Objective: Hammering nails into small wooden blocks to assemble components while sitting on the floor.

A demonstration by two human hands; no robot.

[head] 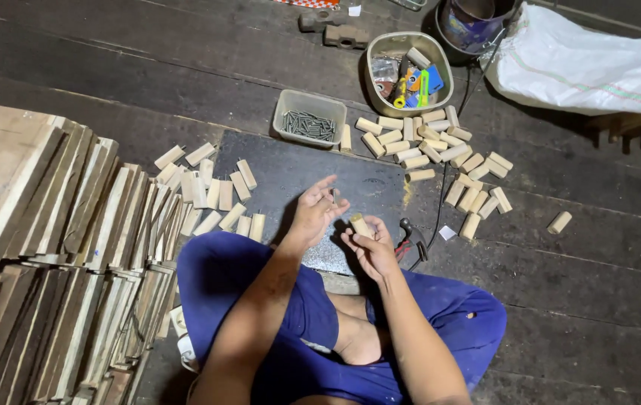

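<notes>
I am looking at a short wooden peg [360, 224] that the right hand [371, 247] is gripping between thumb and fingers, holding it upright just above the lap and over the near edge of the dark mat [290, 161]. The left hand [314, 212] is hovering just beside it, fingers spread loosely, and it seems to be pinching something small and dark at the fingertips, perhaps a nail, though I cannot tell for sure. I am judging that this is the step of pairing a nail with a peg: the block is picked and presented, and the fastener is being brought to its end. The next move, as I read it, is calling for a steady peg and a point set square on the end grain before any tool comes in. Pliers with red handles [410, 241] are lying near the right hand on the floor. Beyond the mat a small grey tray of nails [309, 120] is sitting, with a loose heap of pegs [433, 154] to its right and another scatter of pegs [211, 193] to the left. Stacked wooden slats [50, 247] are filling the left side, and a tub of mixed tools [409, 71] is standing further back.
</notes>
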